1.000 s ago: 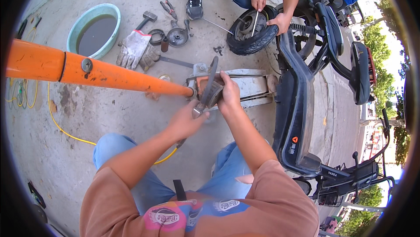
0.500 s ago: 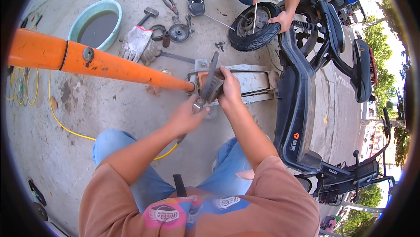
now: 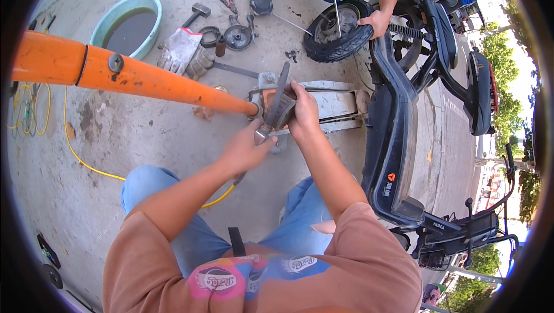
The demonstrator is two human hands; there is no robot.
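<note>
My left hand [image 3: 247,146] is closed around a hand-held air tool [image 3: 261,135], with a shiny metal head at the thumb side and a yellow hose [image 3: 219,199] running from its lower end. My right hand [image 3: 303,112] grips a dark, curved metal part [image 3: 281,100], seen nearly edge-on, so its full shape is hidden. The tool's head is close to the part's lower edge; whether they touch I cannot tell. Both hands are above a floor jack [image 3: 332,104], whose long orange handle [image 3: 167,89] slants in from the left.
Another person's hand [image 3: 376,21] steadies a wheel [image 3: 337,30] with levers in it. A scooter [image 3: 392,140] lies along the right. At the back left are a basin of dirty water [image 3: 97,34], gloves [image 3: 180,53], a hammer [image 3: 199,11], pliers [image 3: 226,1] and a round plate [image 3: 238,37].
My hands keep their grips and have hardly moved. The other person's wheel and hand have shifted slightly in the picture.
</note>
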